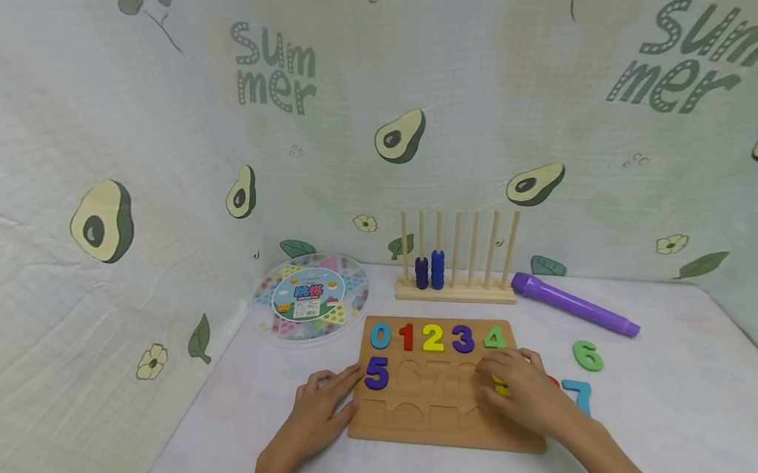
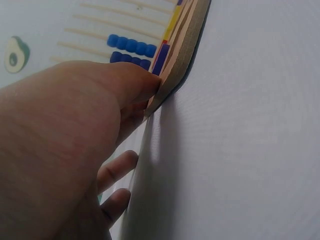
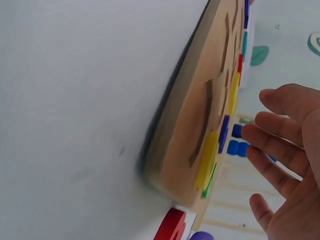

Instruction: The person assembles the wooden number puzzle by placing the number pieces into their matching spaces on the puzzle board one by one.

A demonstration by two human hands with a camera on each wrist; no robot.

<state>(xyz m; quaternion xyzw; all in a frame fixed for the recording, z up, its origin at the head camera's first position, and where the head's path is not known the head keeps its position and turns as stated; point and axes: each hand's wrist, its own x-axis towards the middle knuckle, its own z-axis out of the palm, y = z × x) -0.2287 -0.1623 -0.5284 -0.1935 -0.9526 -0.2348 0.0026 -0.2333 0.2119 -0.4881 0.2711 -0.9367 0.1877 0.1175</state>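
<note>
Head view: left hand (image 1: pixel 317 413) touching the tan rectangular wooden number board (image 1: pixel 417 427), right hand (image 1: pixel 530 389) over a yellow number piece (image 1: pixel 502 388) on it; placing looks in hand. Left wrist: loosely spread fingers. Right wrist: fingers spread, pinching nothing; next probably calls for fetching the loose green number six (image 1: pixel 587 355).
</note>
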